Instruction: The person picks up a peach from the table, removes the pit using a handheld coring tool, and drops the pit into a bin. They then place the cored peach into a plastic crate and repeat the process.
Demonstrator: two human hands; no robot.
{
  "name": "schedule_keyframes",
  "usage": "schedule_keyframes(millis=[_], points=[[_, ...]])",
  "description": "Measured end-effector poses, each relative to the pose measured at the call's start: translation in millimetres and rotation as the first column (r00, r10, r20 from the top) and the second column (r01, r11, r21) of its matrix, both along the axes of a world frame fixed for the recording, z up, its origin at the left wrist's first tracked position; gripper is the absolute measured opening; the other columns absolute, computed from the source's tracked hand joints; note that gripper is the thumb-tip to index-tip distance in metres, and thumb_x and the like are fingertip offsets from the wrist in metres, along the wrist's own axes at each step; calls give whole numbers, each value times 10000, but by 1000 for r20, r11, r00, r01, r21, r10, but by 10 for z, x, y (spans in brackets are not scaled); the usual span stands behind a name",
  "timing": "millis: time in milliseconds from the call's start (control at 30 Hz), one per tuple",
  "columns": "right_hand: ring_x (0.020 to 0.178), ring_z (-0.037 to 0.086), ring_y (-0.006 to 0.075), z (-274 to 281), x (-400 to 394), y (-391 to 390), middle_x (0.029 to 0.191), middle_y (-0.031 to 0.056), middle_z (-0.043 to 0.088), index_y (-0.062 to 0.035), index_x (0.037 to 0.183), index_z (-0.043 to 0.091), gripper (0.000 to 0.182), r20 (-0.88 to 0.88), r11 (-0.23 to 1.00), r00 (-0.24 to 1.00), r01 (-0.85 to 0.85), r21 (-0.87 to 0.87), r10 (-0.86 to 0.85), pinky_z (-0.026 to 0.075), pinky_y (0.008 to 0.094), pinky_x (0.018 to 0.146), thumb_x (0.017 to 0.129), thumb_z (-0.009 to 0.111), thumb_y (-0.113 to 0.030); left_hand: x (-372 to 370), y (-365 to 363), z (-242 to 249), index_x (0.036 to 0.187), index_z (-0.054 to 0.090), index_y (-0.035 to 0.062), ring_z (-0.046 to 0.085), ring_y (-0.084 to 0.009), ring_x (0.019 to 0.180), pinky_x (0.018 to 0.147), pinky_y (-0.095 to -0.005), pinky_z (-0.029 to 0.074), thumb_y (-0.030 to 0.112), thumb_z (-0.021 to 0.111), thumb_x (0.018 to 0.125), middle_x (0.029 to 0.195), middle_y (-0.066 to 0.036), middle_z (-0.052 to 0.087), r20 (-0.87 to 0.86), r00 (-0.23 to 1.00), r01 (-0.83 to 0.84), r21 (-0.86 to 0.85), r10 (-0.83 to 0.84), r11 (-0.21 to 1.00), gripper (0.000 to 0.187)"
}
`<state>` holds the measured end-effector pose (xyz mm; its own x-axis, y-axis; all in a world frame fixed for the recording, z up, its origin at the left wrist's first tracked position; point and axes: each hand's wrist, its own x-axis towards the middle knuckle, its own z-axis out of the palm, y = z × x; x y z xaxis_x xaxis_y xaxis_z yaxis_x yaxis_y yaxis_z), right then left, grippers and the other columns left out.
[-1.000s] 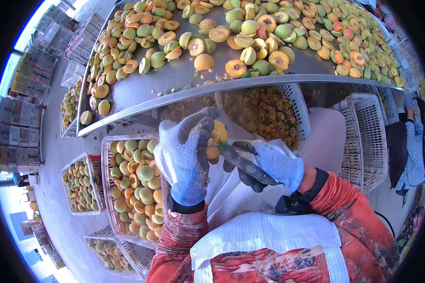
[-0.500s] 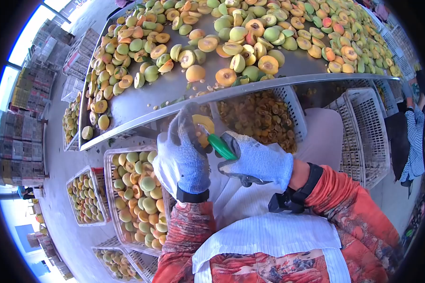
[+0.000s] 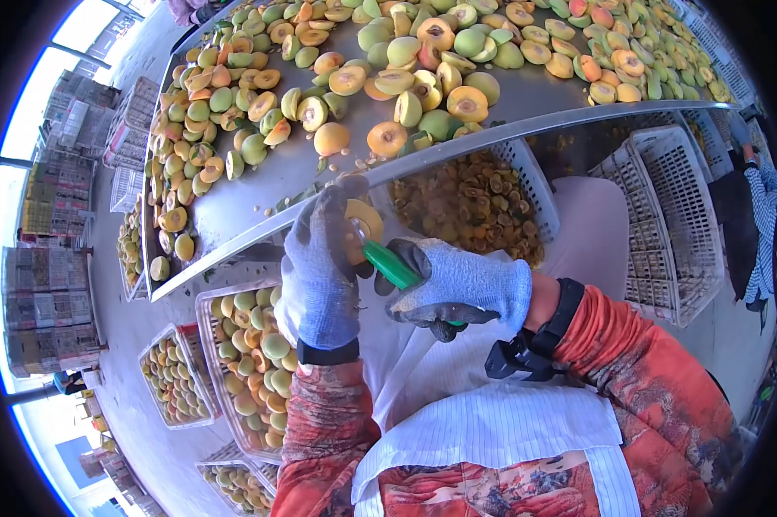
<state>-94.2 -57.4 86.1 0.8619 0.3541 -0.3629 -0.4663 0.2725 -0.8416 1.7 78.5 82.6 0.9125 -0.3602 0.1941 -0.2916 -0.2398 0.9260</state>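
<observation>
We see a yellow peach (image 3: 364, 226) just below the near edge of the steel table (image 3: 259, 185) | left hand (image 3: 323, 267) wrapped around the peach | right hand (image 3: 461, 284) clenched on a green-handled knife (image 3: 391, 264) that meets the fruit | pit basket (image 3: 526, 185) far right | crate of halves (image 3: 205, 345) at left
</observation>
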Motion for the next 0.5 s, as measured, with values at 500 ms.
schedule_keyframes(millis=[500], points=[[442,485,90,-176,-207,-392,700,22,545,-41,1130,500,479,-145,859,969,244,450,-199,379,209,382,707,685,-170,-31,-833,13,1068,540,-43,609,-224,751,605,-305,532,255,537,858,955,-140,596,-680,688,-160,-482,-253,861,365]])
